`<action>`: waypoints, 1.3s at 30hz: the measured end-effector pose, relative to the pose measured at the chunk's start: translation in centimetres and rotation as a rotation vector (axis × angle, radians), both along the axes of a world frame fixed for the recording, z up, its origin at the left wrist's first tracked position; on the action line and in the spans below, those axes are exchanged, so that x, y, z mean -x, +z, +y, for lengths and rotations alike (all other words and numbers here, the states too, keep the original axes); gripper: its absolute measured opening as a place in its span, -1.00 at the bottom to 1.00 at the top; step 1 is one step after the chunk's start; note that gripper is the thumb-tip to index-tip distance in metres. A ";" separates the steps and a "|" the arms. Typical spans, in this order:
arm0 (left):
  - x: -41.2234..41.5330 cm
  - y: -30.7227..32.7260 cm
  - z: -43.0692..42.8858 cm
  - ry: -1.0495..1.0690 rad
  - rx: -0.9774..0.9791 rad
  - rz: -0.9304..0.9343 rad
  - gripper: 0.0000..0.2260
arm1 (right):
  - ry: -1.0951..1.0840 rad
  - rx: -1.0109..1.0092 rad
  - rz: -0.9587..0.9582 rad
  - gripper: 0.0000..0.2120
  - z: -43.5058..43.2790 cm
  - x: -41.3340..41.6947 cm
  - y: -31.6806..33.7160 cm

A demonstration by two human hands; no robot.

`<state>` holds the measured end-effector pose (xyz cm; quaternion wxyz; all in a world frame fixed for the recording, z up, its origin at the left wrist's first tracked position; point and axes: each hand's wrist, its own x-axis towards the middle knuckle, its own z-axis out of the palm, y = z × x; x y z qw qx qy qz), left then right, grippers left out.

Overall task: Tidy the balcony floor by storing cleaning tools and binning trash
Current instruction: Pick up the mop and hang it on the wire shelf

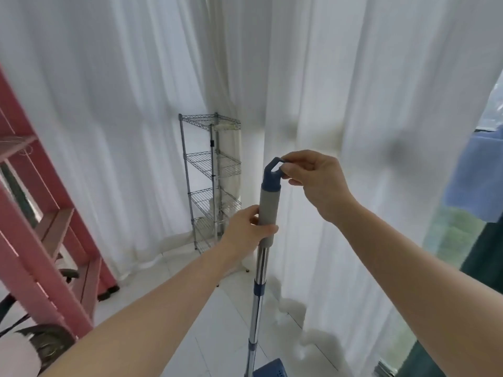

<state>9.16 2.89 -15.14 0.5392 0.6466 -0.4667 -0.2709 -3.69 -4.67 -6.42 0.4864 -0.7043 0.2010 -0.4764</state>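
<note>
So the mop (pixel 260 270) stands pretty much upright, with its blue head (pixel 270 370) down on the white tile floor (pixel 217 317), mostly cut off by the bottom edge of the view. The left hand (pixel 245 235) is wrapped around the lower end of the mop's grey grip (pixel 269 202), fingers curled around it and thumb across the front. The right hand (pixel 315 180) is up at the top of the mop, thumb and forefinger pinching the tip of the blue hook (pixel 273 172), with the other fingers loosely tucked under. Around it: a bare wire rack (pixel 212 183) sits behind the mop and a bit to its left, tucked in the corner. The mop's grip overlaps the rack's right edge from this angle, but they're well apart. White curtains (pixel 109 131) hang all the way behind the mop and close along its right side, and the hem bunches on the floor just beside the pole. Honestly, that fabric is the nearest thing crowding it. Far left of the mop there's a pink ladder-style frame (pixel 32 235) leaning across the view, with some dark stuff at its foot that I can't make out. Far right of the mop, past the curtain edge, a blue cloth (pixel 476 183) hangs in front of glass with blurry green behind it.
</note>
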 end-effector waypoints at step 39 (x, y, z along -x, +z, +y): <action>-37.8 -0.6 -39.7 0.206 -0.074 0.014 -0.64 | 0.245 -0.091 0.004 -0.82 -43.1 -39.7 -1.2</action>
